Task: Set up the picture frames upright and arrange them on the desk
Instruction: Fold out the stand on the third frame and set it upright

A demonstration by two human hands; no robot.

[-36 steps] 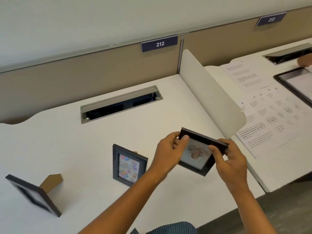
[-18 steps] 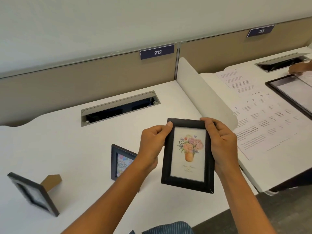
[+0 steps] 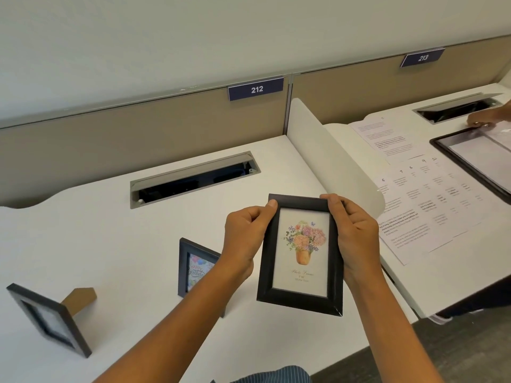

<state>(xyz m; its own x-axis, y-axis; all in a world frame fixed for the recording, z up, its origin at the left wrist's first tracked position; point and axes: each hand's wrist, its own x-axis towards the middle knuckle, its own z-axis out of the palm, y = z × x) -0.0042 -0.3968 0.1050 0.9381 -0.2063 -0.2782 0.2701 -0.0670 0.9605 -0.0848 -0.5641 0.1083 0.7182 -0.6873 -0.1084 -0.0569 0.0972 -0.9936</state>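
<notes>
Picture frames: three are in view on or above the white desk (image 3: 110,244). The desk carries a recessed cable tray (image 3: 193,179) beyond both hands, and a curved white divider (image 3: 334,158) beyond and to the right of the right hand.

The flower-print frame (image 3: 301,255) is held in the air above the desk, between the two hands, print facing the camera, long side roughly vertical, slightly tilted. Both forearms extend forward from the lower edge of the view and converge on it.

The left hand (image 3: 244,239) grips the frame's left edge near the top corner; the thumb lies on the front of the moulding and the fingers curl behind. The right hand (image 3: 356,236) grips the right edge, thumb on the top right corner of the front, fingers wrapped behind the frame.

The balloon-print frame (image 3: 193,265) stands upright on the desk just left of and below the left wrist, partly hidden by the left forearm.

The third frame (image 3: 47,319) stands on the desk well to the left of the left hand, its brown easel leg (image 3: 80,299) deployed behind it.
</notes>
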